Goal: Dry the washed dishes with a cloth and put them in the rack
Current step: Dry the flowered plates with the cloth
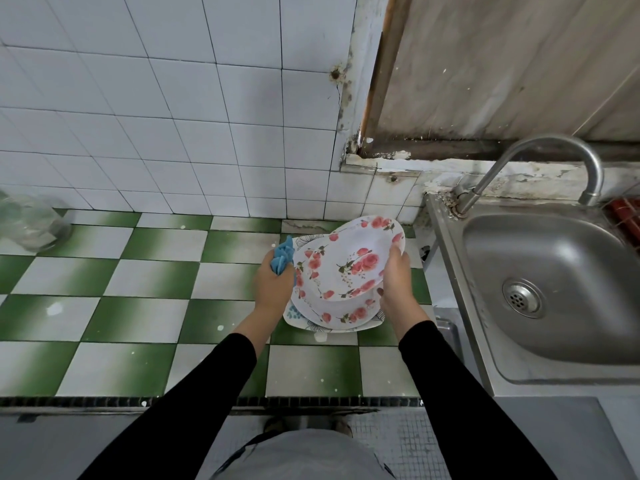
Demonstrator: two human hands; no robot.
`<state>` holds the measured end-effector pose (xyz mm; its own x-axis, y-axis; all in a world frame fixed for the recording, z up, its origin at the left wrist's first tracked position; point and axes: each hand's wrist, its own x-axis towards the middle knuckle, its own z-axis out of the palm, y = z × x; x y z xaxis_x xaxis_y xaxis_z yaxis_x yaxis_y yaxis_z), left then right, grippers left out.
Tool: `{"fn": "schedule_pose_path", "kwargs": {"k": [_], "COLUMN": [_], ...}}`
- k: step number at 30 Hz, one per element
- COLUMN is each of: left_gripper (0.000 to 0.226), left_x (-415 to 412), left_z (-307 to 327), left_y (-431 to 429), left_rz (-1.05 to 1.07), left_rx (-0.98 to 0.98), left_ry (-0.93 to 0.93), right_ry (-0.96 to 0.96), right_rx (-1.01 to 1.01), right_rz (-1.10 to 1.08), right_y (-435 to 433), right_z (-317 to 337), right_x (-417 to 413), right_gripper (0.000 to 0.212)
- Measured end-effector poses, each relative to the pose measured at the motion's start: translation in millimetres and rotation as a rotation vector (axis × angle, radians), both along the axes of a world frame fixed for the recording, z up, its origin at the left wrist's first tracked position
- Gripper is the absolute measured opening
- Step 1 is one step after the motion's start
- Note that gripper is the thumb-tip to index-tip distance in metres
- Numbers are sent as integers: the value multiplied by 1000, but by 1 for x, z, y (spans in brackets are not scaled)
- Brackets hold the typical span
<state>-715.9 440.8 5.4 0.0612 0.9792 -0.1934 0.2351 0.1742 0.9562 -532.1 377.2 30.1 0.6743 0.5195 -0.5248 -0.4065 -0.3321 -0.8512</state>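
Plate (349,261): rose-patterned, tilted above stack (332,317) on worktop (145,271), edge gripped by right hand (394,275), face exposed for wiping. Cloth (283,258): blue, bunched in clenched left hand (273,282) beside plate.

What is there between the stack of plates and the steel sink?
In the head view, only a narrow strip of green-and-white tiled counter lies between the stacked floral plates and the stainless steel sink.

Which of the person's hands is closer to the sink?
Right. The right hand holds the tilted rose plate beside the sink; the left hand, gripping the blue cloth, is farther.
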Motion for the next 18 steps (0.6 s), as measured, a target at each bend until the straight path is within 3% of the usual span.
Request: {"fn": "schedule_pose_path", "kwargs": {"k": [9,11,14,18], "left_gripper": [27,32,42,47], "left_x": [19,22,27,30], "left_z": [17,20,17,15], "left_y": [-2,-5,-6,-18], "left_rz": [-7,-16,-28,-148], "left_rx": [-58,-32,-36,69], "left_ry": [-106,-128,-180,-75], "right_ry": [199,267,341,388], "right_rx": [388,441,398,400], "right_rz": [-114,-119,-82,-60], "right_y": [12,14,14,12], "right_z": [9,11,10,3], "right_x": [-9,-10,-14,-16], "right_gripper": [41,54,92,105]}}
